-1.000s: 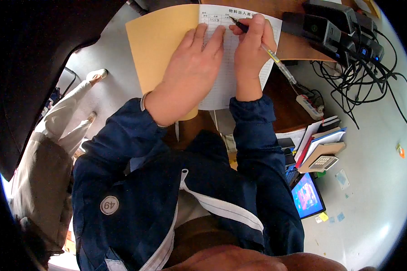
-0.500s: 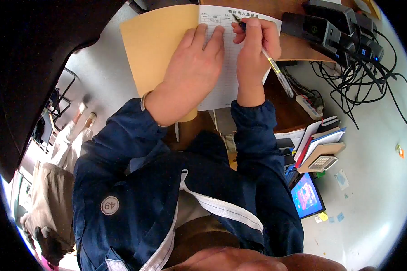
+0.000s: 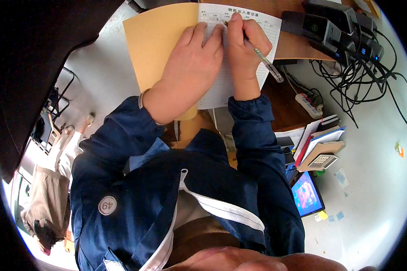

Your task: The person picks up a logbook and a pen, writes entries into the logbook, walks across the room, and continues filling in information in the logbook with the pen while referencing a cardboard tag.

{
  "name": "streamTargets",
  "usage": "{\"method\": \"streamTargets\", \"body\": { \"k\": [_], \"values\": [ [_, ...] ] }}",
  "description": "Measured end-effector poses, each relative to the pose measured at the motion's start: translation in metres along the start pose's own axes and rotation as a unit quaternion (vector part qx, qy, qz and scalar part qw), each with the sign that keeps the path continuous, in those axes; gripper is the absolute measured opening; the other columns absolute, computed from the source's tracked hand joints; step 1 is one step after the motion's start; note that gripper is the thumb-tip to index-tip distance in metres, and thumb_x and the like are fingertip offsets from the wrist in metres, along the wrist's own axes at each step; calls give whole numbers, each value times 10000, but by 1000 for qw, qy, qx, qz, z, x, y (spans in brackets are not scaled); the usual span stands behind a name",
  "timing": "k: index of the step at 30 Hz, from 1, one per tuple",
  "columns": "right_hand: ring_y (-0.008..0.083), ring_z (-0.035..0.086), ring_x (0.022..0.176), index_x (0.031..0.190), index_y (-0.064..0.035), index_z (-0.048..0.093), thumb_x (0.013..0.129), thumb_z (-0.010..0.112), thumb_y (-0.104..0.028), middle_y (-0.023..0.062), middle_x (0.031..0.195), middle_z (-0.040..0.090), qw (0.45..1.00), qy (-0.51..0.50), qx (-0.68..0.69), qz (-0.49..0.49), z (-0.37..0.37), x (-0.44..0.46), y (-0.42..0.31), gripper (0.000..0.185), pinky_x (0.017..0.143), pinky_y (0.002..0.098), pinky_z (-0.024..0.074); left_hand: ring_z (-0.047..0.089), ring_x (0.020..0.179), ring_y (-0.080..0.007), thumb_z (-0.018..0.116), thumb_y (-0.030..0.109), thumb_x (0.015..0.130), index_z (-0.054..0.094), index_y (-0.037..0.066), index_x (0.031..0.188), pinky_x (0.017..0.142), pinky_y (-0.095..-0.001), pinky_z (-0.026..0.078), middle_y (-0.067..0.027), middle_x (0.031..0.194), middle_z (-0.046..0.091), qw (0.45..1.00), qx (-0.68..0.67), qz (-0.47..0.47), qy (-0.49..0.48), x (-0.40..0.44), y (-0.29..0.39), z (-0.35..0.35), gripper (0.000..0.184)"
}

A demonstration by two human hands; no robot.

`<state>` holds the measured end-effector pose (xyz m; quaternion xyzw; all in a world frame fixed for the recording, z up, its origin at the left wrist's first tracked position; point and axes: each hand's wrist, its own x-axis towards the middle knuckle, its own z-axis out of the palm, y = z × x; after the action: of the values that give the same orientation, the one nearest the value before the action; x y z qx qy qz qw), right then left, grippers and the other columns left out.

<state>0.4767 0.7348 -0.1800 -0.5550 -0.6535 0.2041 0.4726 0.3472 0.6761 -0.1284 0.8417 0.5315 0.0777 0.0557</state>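
Note:
A printed form page lies beside the yellow-brown cover of an open booklet at the top of the view. My left hand rests across the fold with its fingers spread, holding nothing. In my right hand is a clear-barrelled pen, its tip at the upper rows of the page. Some handwriting shows in the first row near my left fingertips. The pen tip is partly hidden by my fingers.
Black devices with tangled cables stand right of the booklet on the wooden desk. A power strip, upright folders, a calculator and a lit screen are at the right. Another person is at the left.
My right hand has moved left and the pen tip has come lower, onto the upper rows. My left hand stays nearly in place. The other person at the left has shifted away.

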Motion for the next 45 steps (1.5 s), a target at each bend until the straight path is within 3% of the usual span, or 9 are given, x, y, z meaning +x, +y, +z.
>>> {"method": "streamTargets", "body": {
  "k": [2, 5, 38, 41, 44, 45],
  "values": [
    [107, 413, 508, 630, -5, 561, 916, 745, -142, 59, 552, 526, 1000, 2, 11, 21, -1, 0, 1, 367, 468, 300, 346, 549, 1189, -343, 577, 147, 829, 702, -31, 1101, 1059, -421, 408, -154, 1313, 614, 1000, 3, 1, 1, 0, 0, 0, 348],
    [238, 526, 485, 632, -30, 578, 864, 758, -103, 103, 585, 555, 999, -23, -9, 34, -2, -1, 1, 302, 473, 349, 409, 549, 1187, -340, 577, 146, 829, 701, -34, 1104, 1058, -421, 409, -155, 1309, 616, 1000, 5, 4, 6, 0, -1, 1, 351],
    [232, 497, 480, 639, -20, 563, 879, 752, -97, 107, 581, 540, 1000, -15, 8, 24, 0, 0, 1, 314, 467, 349, 392, 542, 1203, -351, 573, 141, 830, 683, -63, 1133, 1087, -436, 403, -167, 1313, 609, 1000, 0, -4, 2, 0, 1, -4, 382],
    [98, 415, 515, 652, 5, 581, 941, 724, -146, 62, 551, 543, 999, -9, 36, 29, 1, -1, 1, 356, 474, 289, 346, 543, 1208, -350, 571, 142, 832, 679, -67, 1144, 1086, -436, 405, -174, 1318, 609, 1000, -6, -7, 1, -1, 1, -5, 390],
    [98, 419, 514, 647, 2, 573, 944, 722, -149, 58, 552, 547, 999, -11, 27, 24, 0, 0, -2, 365, 475, 287, 351, 544, 1214, -346, 569, 143, 832, 674, -73, 1153, 1085, -430, 407, -181, 1316, 612, 1000, -7, -9, 7, -2, 1, -4, 401],
    [141, 442, 503, 646, -7, 569, 926, 729, -134, 75, 560, 542, 999, -11, 26, 22, 1, 0, -2, 346, 473, 309, 362, 545, 1215, -344, 568, 143, 832, 673, -75, 1155, 1084, -426, 408, -183, 1315, 614, 1000, -5, -12, 11, -3, 0, -3, 404]
  ]
}}
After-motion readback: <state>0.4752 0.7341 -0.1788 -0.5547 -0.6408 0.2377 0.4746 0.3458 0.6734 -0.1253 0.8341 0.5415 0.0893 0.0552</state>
